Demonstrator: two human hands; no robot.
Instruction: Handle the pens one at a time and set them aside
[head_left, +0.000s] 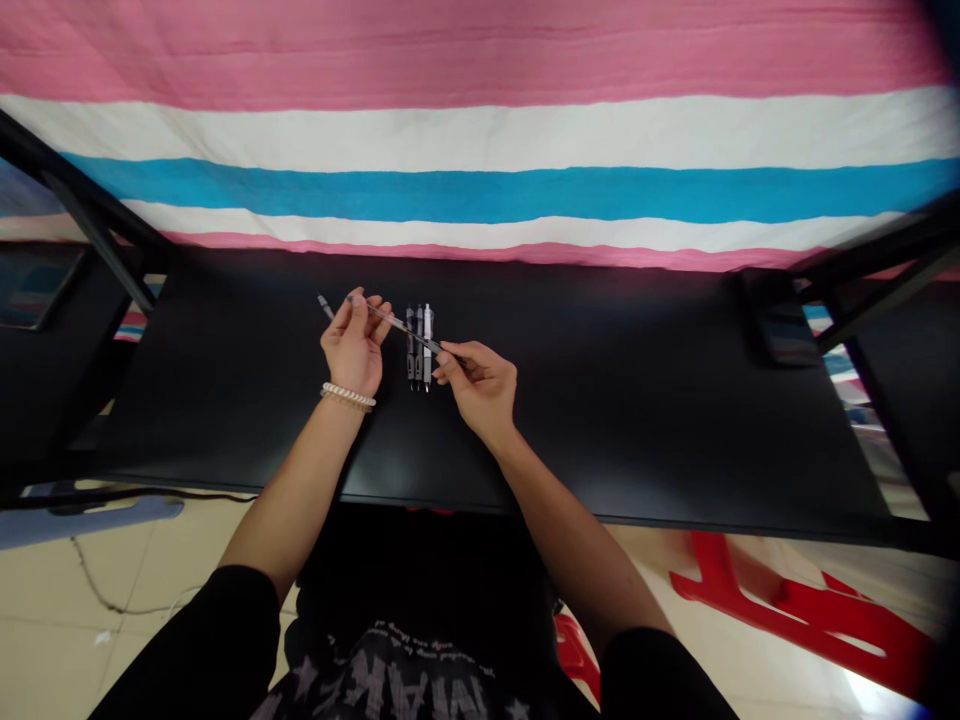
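Note:
My left hand [354, 345], with a bead bracelet at the wrist, pinches the far end of a thin pen refill [394, 322]. A small dark pen part [325, 306] sticks out past its fingers to the left. My right hand [480, 380] is closed on the near end of the same refill, which slants between the two hands just above the black table [637, 400]. Three pens [419, 345] lie side by side on the table between my hands, two dark and one white.
A striped pink, white and blue cloth [480, 130] hangs behind the table. A dark phone-like object [784, 330] lies at the table's right end. Black metal frames [97, 225] stand at both sides. A red plastic stool [795, 605] lies on the tiled floor below right.

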